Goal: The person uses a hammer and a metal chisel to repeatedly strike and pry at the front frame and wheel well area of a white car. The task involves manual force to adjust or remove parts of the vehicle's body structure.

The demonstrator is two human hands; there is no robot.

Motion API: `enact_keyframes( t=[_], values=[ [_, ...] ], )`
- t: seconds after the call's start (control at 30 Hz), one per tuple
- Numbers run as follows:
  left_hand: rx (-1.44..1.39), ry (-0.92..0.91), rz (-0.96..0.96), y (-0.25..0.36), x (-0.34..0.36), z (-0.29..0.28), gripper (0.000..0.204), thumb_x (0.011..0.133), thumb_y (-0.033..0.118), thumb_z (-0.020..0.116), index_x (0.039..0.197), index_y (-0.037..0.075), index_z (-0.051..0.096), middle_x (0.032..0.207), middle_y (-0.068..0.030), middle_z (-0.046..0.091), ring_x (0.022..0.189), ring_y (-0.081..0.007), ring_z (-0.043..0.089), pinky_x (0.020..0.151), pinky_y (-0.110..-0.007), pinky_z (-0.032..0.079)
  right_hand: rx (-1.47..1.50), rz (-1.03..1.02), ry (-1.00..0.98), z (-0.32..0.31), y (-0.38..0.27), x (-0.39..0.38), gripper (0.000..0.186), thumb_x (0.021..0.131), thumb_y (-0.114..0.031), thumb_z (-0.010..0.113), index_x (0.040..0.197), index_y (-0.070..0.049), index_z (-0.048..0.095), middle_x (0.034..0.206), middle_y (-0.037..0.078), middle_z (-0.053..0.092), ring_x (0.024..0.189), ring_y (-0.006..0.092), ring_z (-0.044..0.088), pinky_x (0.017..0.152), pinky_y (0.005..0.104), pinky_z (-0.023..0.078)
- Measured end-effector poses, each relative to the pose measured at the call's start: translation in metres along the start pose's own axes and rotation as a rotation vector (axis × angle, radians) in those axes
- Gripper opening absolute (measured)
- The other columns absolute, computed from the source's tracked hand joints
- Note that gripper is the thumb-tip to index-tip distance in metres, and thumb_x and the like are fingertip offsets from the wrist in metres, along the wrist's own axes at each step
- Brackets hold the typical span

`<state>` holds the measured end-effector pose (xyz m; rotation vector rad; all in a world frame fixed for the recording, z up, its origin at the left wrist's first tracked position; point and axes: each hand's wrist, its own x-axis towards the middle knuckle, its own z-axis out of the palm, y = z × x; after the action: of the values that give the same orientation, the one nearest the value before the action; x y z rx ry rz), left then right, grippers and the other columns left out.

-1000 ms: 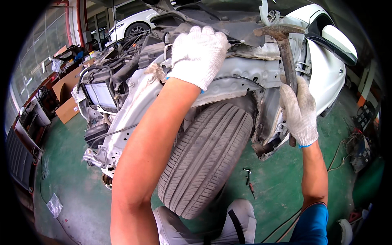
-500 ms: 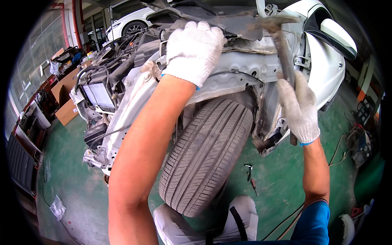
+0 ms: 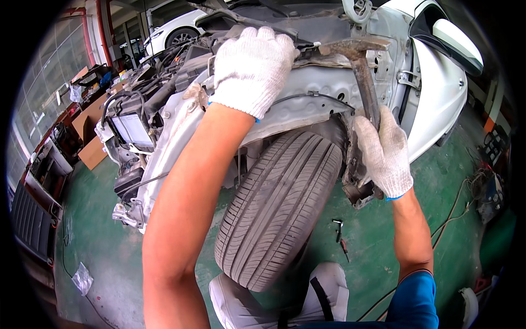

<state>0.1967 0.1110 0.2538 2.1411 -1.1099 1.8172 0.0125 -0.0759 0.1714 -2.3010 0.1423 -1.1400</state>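
Observation:
My right hand point(image 3: 383, 151), in a white knit glove, is wrapped round the dark handle of a hammer point(image 3: 366, 82). The hammer's rusty head is up by the inner fender panel point(image 3: 320, 82) of a white car, close to my left hand. Also gloved, my left hand point(image 3: 253, 68) is curled over the top edge of the engine bay, knuckles up. A short dark piece shows just right of its fingers, near the hammer head; what lies inside the grip is hidden. Below the panel stands the front tire point(image 3: 279, 211), turned outward.
The white car door point(image 3: 438, 93) with its mirror is on the right. A ratchet point(image 3: 338, 227) and a screwdriver point(image 3: 344, 250) lie on the green floor beside the tire. Cables and a machine point(image 3: 490, 192) stand far right; a cardboard box point(image 3: 93, 153) sits left.
The hammer and my right hand have moved left, bringing the head nearer my left hand. My left hand has shifted slightly left in view and stays closed.

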Motion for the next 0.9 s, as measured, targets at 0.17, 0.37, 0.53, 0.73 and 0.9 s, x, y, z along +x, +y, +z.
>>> enact_keyframes(
  t=[0.17,0.37,0.53,0.73,0.9],
  values=[
    [0.018,-0.038,-0.005,0.000,0.000,-0.002,0.022,0.096,0.032,0.067,0.096,0.012,0.076,0.097,-0.0106,0.074,0.097,-0.0294,0.072,0.080,-0.047,0.059,0.032,-0.025,0.081,-0.001,-0.009,0.005,0.036,0.106,-0.035,0.065,0.114,0.000,0.061,0.078,0.025,0.067,0.076,0.0452,0.071,0.070,0.0496,0.054],
    [-0.005,-0.070,-0.023,0.001,0.003,-0.006,0.022,0.096,0.031,0.066,0.099,0.012,0.076,0.099,-0.0107,0.075,0.101,-0.0293,0.072,0.083,-0.047,0.059,-0.069,-0.021,0.009,-0.006,-0.031,0.017,0.037,0.105,-0.036,0.065,0.110,0.000,0.060,0.078,0.027,0.067,0.079,0.0485,0.071,0.072,0.0520,0.054],
    [0.002,-0.078,-0.031,0.001,0.003,-0.004,0.024,0.096,0.032,0.066,0.099,0.011,0.077,0.100,-0.0109,0.075,0.100,-0.0293,0.072,0.084,-0.047,0.059,0.286,-0.110,0.302,-0.036,-0.056,0.000,0.029,0.109,-0.022,0.061,0.126,0.001,0.063,0.070,-0.002,0.059,0.061,0.0035,0.052,0.053,0.0240,0.041],
    [-0.012,-0.091,-0.048,0.000,0.005,-0.005,0.025,0.097,0.034,0.066,0.097,0.011,0.077,0.099,-0.0108,0.075,0.100,-0.0295,0.072,0.083,-0.047,0.059,-0.166,-0.183,0.091,0.001,-0.023,0.009,0.039,0.108,-0.035,0.061,0.122,0.002,0.058,0.071,0.020,0.067,0.068,0.0403,0.069,0.064,0.0497,0.053],
    [-0.010,-0.036,-0.008,-0.001,0.002,-0.004,0.027,0.097,0.037,0.068,0.096,0.011,0.076,0.099,-0.0108,0.074,0.099,-0.0295,0.072,0.081,-0.047,0.059,-0.025,0.033,-0.093,0.008,0.000,-0.008,0.038,0.106,-0.035,0.064,0.117,0.002,0.060,0.078,0.027,0.067,0.076,0.0468,0.070,0.069,0.0513,0.053]
  ],
)
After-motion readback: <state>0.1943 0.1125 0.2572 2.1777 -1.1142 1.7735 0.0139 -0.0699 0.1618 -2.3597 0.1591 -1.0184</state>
